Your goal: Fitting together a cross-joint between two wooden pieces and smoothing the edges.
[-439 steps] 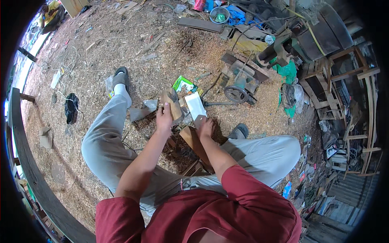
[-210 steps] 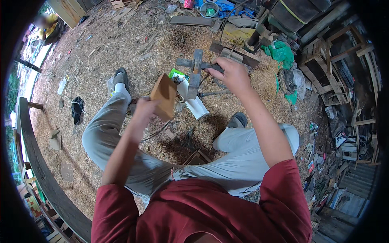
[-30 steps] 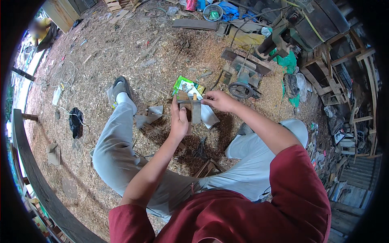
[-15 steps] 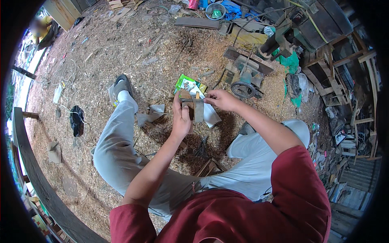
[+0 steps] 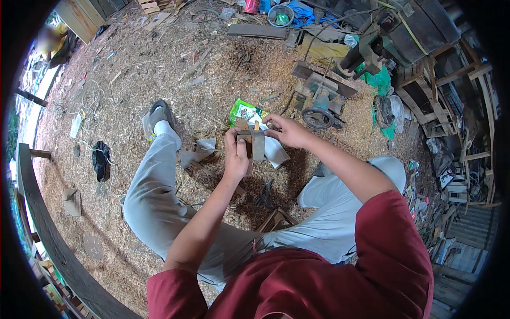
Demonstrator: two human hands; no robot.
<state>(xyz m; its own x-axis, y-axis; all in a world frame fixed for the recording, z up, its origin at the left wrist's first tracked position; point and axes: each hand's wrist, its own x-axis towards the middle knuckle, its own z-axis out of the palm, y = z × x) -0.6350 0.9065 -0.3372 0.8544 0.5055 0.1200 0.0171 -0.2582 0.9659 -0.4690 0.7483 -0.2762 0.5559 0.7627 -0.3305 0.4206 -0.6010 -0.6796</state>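
My left hand [image 5: 235, 152] is closed around a small wooden block tool [image 5: 258, 145], with the thumb across its near side. The block is grey-brown, and a pale wooden peg [image 5: 256, 126] sticks up from its top; its exact kind is hard to make out. On the right of the block, my right hand [image 5: 287, 131] has its thumb and forefinger bent but apart, fingertips by the block's upper edge and close to the peg. Behind and below the hands lie a green packet [image 5: 243, 110] and a white sheet [image 5: 276, 153].
Wood shavings [image 5: 212, 85] cover the ground. A metal machine part with a handwheel [image 5: 317, 118] stands ahead to the right, near a dark plank [image 5: 257, 30]. My sandalled foot [image 5: 161, 112] is at left, beside paper scraps [image 5: 197, 153]. A black plastic bag [image 5: 100, 160] lies farther left.
The right hand's forefinger has lifted and spread from the thumb, and the hand has shifted slightly left. The left hand and the block have moved a little left.
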